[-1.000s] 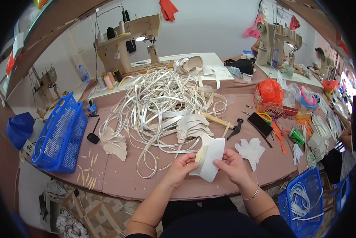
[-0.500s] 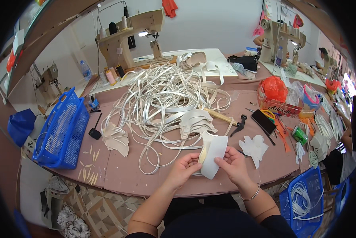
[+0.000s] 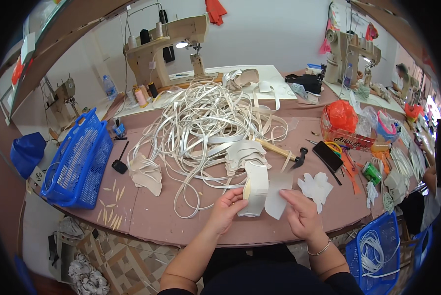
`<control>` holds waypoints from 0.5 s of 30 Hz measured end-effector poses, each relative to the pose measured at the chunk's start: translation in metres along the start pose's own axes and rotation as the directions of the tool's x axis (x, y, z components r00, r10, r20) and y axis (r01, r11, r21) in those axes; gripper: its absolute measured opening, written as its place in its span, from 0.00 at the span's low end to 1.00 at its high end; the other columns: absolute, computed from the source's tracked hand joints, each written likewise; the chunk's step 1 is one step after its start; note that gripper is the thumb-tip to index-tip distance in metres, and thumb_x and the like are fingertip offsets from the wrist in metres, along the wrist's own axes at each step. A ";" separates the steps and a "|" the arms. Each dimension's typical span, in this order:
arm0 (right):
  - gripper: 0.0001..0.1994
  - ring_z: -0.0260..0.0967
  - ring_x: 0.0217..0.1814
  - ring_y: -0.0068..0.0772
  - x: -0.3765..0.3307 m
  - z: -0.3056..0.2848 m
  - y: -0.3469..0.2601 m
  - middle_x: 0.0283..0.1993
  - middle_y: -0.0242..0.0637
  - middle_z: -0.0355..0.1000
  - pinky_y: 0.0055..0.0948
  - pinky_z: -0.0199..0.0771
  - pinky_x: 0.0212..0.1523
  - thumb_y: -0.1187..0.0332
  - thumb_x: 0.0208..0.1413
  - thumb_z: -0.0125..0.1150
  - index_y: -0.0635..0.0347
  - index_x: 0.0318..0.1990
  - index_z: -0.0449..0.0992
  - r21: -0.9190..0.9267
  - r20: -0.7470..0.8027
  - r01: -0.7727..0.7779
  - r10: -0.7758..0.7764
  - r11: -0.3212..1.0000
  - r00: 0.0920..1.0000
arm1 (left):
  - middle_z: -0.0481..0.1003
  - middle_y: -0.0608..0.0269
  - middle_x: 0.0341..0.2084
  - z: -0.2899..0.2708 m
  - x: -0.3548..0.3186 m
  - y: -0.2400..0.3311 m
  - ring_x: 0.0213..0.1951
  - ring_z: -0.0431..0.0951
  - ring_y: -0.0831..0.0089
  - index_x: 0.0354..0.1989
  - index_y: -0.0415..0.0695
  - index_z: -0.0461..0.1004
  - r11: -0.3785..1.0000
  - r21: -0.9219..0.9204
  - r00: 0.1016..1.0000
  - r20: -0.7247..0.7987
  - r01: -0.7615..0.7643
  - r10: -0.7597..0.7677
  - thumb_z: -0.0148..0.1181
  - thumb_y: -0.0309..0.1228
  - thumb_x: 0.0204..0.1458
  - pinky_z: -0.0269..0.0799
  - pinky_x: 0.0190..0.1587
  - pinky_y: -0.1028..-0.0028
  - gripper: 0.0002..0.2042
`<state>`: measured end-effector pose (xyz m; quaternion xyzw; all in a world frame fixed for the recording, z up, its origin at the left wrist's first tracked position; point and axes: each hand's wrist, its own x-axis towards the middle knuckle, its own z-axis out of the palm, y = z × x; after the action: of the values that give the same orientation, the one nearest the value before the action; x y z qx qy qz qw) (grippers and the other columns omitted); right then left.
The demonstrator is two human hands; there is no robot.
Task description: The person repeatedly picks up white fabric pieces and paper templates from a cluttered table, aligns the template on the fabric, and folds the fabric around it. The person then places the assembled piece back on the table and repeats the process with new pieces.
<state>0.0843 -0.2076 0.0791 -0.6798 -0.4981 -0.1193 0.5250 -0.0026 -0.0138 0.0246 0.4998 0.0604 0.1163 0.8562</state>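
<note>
My left hand [image 3: 225,211] grips a curved white shoe-upper piece [image 3: 256,189] by its left edge, where a strip of pale yellow lining shows. Just right of it, my right hand [image 3: 304,214] pinches a thin white sheet [image 3: 278,195] with slightly blurred edges. The sheet hangs beside the piece; whether they still touch at the lower edge is hard to tell. Beyond the piece lies a stack of beige cut pieces [image 3: 246,155]. A second beige stack [image 3: 146,174] rests to the left. White peeled scraps [image 3: 315,189] lie right of my right hand.
A large tangle of white straps [image 3: 205,118] covers the table's middle. Right of it are a hammer [image 3: 299,159], a phone [image 3: 327,156] and a red box [image 3: 345,135] of bags. Blue baskets [image 3: 80,164] stand at left; another blue basket [image 3: 377,246] is below right. Sewing machines [image 3: 156,54] stand behind.
My right hand has moved right and drawn the white sheet off the front of the shoe-upper piece, uncovering its white face. My left hand keeps its hold. The view has shifted slightly.
</note>
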 end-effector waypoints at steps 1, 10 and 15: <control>0.16 0.72 0.38 0.39 0.000 0.000 -0.003 0.38 0.47 0.72 0.26 0.71 0.38 0.87 0.41 0.48 0.69 0.40 0.73 0.036 0.006 -0.005 0.005 0.999 1.000 | 0.72 0.58 0.41 0.000 -0.001 0.001 0.43 0.72 0.75 0.48 0.37 0.65 1.000 0.008 1.000 -0.006 -0.003 0.003 0.52 0.20 0.49 0.67 0.47 0.75 0.16; 0.14 0.71 0.35 0.23 -0.007 0.041 -0.003 0.34 0.39 0.72 0.20 0.73 0.36 0.81 0.48 0.57 0.67 0.44 0.67 0.770 0.059 -0.401 0.570 0.496 0.819 | 0.71 0.61 0.41 0.000 -0.008 -0.002 0.43 0.71 0.77 0.49 0.36 0.64 0.998 0.030 0.997 -0.044 -0.059 0.060 0.53 0.21 0.50 0.67 0.47 0.78 0.17; 0.09 0.70 0.34 0.21 -0.013 0.058 0.014 0.32 0.37 0.71 0.18 0.73 0.35 0.79 0.48 0.58 0.66 0.37 0.68 0.789 0.176 -0.489 0.625 0.373 0.761 | 0.71 0.59 0.41 0.006 -0.012 -0.005 0.43 0.71 0.76 0.48 0.36 0.65 0.996 0.012 0.994 -0.076 -0.083 0.084 0.52 0.19 0.49 0.65 0.48 0.76 0.16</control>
<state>0.0686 -0.1661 0.0377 -0.4854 -0.1949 0.2494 0.8150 -0.0118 -0.0243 0.0231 0.5007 0.0727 0.1708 0.8455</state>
